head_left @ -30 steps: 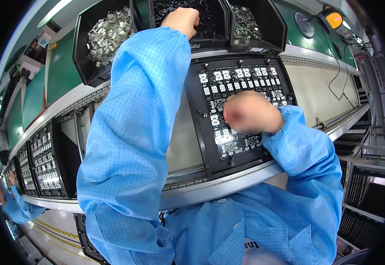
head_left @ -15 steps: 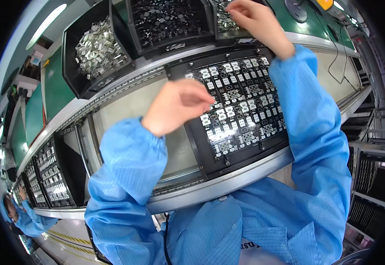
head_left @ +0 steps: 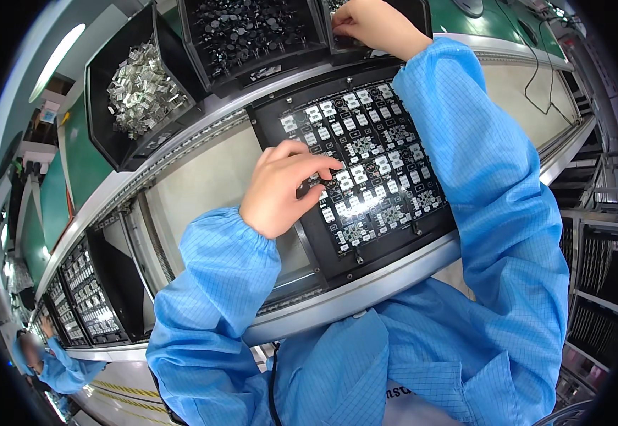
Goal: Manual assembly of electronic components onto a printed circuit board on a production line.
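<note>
Closest in is the blue smock (head_left: 337, 355), thin crinkly cloth with a fine dark grid, sleeves gathered at the wrists. Past it runs a smooth silvery metal rail (head_left: 366, 287), edging a line with a pale flat bed (head_left: 210, 177). A matte black rectangular tray (head_left: 394, 248) sits across it, carrying the circuit boards (head_left: 380, 192): black, glossy enough to glare, packed with white blocky bits. The left hand (head_left: 291, 186) is over their left side, thumb and forefinger curved toward each other; can't tell if they're pinching anything.

Further back, the right hand (head_left: 376, 28) dips into the right bin (head_left: 417, 11), fingers curled, grip hidden, so no idea there either. The middle bin (head_left: 295, 62) has dark round parts, the left bin (head_left: 181, 78) shiny boxy metal pieces. Behind is a flat green bench top (head_left: 451, 18). Way off left: a co-worker (head_left: 68, 373) in blue, yellow-striped floor (head_left: 128, 387); slatted racks (head_left: 596, 334) stand right.
</note>
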### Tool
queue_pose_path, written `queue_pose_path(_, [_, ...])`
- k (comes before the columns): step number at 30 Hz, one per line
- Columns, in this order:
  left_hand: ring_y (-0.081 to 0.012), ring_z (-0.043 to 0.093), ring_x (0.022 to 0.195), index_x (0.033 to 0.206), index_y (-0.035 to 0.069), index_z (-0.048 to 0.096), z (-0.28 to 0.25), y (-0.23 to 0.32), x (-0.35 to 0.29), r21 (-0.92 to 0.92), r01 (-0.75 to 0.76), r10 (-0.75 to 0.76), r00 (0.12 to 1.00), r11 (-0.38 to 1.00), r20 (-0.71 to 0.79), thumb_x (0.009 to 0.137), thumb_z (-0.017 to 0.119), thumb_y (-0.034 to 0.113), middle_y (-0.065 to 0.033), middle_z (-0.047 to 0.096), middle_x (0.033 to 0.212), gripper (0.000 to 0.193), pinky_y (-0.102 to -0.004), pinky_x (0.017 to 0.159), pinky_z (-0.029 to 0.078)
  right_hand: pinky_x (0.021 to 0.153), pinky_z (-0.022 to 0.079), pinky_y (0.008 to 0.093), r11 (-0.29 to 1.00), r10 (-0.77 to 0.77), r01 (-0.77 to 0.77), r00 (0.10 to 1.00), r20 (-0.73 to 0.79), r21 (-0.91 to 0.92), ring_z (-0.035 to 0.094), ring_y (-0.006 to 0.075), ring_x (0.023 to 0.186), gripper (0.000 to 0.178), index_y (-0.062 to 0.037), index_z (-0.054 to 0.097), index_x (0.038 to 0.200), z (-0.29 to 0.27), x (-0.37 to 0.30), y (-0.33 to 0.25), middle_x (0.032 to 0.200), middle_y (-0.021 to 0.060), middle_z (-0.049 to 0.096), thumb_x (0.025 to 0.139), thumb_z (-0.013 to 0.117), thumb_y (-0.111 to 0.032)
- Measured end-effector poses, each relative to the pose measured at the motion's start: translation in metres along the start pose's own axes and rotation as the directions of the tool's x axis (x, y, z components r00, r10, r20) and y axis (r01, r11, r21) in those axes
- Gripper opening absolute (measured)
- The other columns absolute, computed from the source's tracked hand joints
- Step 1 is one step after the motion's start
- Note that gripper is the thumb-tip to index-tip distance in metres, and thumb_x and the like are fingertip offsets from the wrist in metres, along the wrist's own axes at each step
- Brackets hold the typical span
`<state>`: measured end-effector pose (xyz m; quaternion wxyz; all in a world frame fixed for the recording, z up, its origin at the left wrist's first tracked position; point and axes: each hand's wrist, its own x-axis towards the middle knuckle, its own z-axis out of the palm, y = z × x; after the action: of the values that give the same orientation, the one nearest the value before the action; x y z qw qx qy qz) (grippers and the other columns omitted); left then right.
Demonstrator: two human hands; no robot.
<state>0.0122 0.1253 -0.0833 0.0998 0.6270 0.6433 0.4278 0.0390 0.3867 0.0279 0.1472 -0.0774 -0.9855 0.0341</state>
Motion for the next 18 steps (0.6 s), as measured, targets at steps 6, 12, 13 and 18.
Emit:
queue_pose_path(6, [-0.019, 0.056, 0.092, 0.102, 0.015, 0.065, -0.001, 0.004, 0.006, 0.048, -0.066, 0.064, 0.998, 0.997, 0.029, 0.068, 0.065, -0.001, 0.0051, 0.064, 0.084, 0.037, -0.0342, 0.081, 0.042, 0.063, 0.051, 0.0374, 0.999, -0.01, 0.011, 1.0, -0.02, 0.045, 0.064, 0.0317, 0.066, 0.012, -0.0035, 0.069, 0.082, -0.001, 0.0, 0.001, 0.069, 0.0176, 0.063, 0.075, 0.063, -0.012])
queue_pose_path(12, [-0.023, 0.059, 0.085, 0.103, 0.012, 0.062, 0.003, 0.001, 0.01, -0.033, -0.113, 0.115, 0.992, 0.993, 0.049, 0.068, 0.064, -0.004, -0.0006, 0.063, 0.084, 0.038, -0.0367, 0.078, 0.046, 0.062, 0.051, 0.0356, 0.997, -0.041, 0.046, 0.997, -0.067, 0.068, 0.064, 0.0312, 0.065, 0.011, -0.0029, 0.069, 0.082, -0.004, 0.001, 0.004, 0.069, 0.0176, 0.063, 0.075, 0.063, -0.01])
queue_pose_path(13, [-0.0244, 0.059, 0.084, 0.103, 0.011, 0.062, 0.003, 0.001, 0.01, -0.076, -0.098, 0.102, 0.993, 0.992, 0.059, 0.069, 0.064, -0.004, -0.0027, 0.063, 0.084, 0.038, -0.0372, 0.077, 0.047, 0.062, 0.051, 0.0356, 0.997, -0.041, 0.045, 0.997, -0.067, 0.068, 0.064, 0.0312, 0.065, 0.011, -0.0029, 0.069, 0.082, -0.003, 0.001, 0.006, 0.069, 0.0176, 0.063, 0.075, 0.063, -0.01])
queue_pose_path(18, [-0.0274, 0.06, 0.083, 0.105, 0.008, 0.06, 0.004, 0.005, 0.011, -0.127, -0.048, 0.059, 0.994, 0.991, 0.088, 0.07, 0.062, -0.007, -0.0073, 0.062, 0.086, 0.038, -0.0376, 0.076, 0.049, 0.062, 0.051, 0.0353, 0.977, -0.193, 0.206, 0.966, -0.171, 0.06, 0.064, 0.0315, 0.066, 0.011, -0.0011, 0.069, 0.082, 0.003, 0.004, 0.025, 0.072, 0.0174, 0.064, 0.075, 0.064, -0.008])
